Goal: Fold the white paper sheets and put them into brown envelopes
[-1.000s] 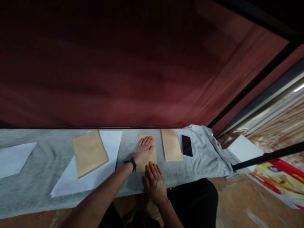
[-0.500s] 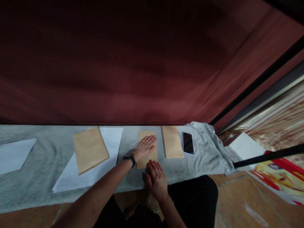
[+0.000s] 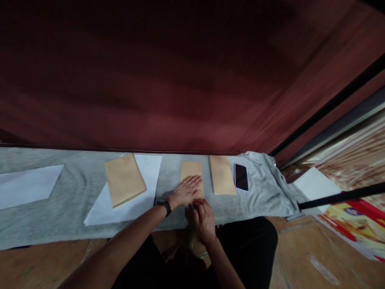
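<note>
A brown paper envelope (image 3: 191, 167) lies on the grey cloth in front of me, its long side pointing away from me. My left hand (image 3: 187, 190) rests flat across its nearer half, fingers stretched out, a dark band on the wrist. At the near end, my right hand (image 3: 204, 218) has its fingers bent and pressed together on the envelope's edge, which they partly hide. To the right is another brown envelope (image 3: 223, 176), with a phone (image 3: 241, 177) beside it, screen dark.
Larger brown envelopes (image 3: 124, 180) lie on white paper sheets (image 3: 152, 170) to the left. Another white sheet (image 3: 28, 186) is at far left. The grey cloth (image 3: 75, 188) ends at a dark red hanging fabric (image 3: 180, 132). A colourful printed box (image 3: 357, 224) stands at right.
My left hand has slid nearer to me along the envelope. My right fingers have curled in at its near end. The view has shifted slightly.
</note>
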The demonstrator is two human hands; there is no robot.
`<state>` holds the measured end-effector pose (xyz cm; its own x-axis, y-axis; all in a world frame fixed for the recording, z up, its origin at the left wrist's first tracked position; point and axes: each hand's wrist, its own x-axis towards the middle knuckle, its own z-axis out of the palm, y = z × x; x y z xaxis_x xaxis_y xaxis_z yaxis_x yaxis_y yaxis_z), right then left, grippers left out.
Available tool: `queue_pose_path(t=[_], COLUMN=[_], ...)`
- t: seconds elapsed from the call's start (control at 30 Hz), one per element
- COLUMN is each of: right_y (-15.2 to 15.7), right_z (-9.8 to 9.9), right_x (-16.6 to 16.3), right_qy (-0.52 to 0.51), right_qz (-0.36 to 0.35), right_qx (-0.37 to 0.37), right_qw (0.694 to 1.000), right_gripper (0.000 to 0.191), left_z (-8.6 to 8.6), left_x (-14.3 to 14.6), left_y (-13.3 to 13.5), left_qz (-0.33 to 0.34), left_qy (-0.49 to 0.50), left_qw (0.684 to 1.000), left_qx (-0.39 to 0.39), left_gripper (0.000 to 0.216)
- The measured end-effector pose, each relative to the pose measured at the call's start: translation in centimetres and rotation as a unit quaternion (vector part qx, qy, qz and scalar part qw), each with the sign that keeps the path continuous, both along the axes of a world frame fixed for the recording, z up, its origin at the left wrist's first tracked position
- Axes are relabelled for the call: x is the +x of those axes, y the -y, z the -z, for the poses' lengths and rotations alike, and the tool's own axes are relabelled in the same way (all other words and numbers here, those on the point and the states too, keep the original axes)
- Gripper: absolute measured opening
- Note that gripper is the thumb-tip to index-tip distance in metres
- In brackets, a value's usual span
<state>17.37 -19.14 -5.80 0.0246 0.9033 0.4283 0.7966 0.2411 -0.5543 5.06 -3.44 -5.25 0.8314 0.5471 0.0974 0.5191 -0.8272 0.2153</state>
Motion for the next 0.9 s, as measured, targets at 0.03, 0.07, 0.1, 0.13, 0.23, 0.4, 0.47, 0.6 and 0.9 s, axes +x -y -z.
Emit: queue_pose_path(t=[0.03, 0.07, 0.1, 0.13, 0.23, 0.4, 0.47, 0.6, 0.9], right_y=[0.0, 0.0, 0.0, 0.0, 0.0, 0.0, 0.0, -0.6, -5.6], right_z=[0.0, 0.1, 0.1, 0.1, -0.1, -0.3, -0.3, -0.2, -1.2], right_x=[0.0, 0.0, 0.0, 0.0, 0.1, 0.0, 0.1, 0.7, 2.1], right_qy=[-0.008, -0.018, -0.032, -0.048, -0.104, -0.156, -0.164, -0.166, 0.111], right_qz=[0.004, 0.009, 0.013, 0.017, 0.025, 0.054, 0.064, 0.071, -0.179], right_qx=[0.001, 0.001, 0.0, -0.002, -0.005, -0.003, -0.009, -0.023, -0.129], right_qw=[1.0, 1.0, 0.999, 0.999, 0.994, 0.986, 0.984, 0.983, 0.969], right_gripper=[0.031, 0.031, 0.031, 0.031, 0.03, 0.032, 0.035, 0.043, 0.047], left_z=[0.0, -0.1, -0.1, -0.1, -0.4, -1.2, -1.5, -1.6, 0.1], left_x=[-0.1, -0.3, -0.4, -0.6, -1.2, -2.2, -2.7, -3.7, -4.0], left_y=[0.3, 0.6, 0.9, 1.3, 2.4, 4.6, 5.5, 7.0, 8.5], left_qz=[0.002, 0.004, 0.006, 0.007, 0.019, 0.055, 0.062, 0.102, 0.077], left_qy=[0.002, 0.006, 0.01, 0.014, 0.019, 0.024, 0.025, 0.045, 0.034], left_qw=[1.0, 1.0, 1.0, 1.0, 0.999, 0.997, 0.995, 0.991, 0.995], left_qx=[-0.002, -0.003, -0.003, -0.004, -0.017, -0.057, -0.068, -0.069, -0.045], left_gripper=[0.055, 0.055, 0.055, 0.054, 0.053, 0.054, 0.058, 0.066, 0.062])
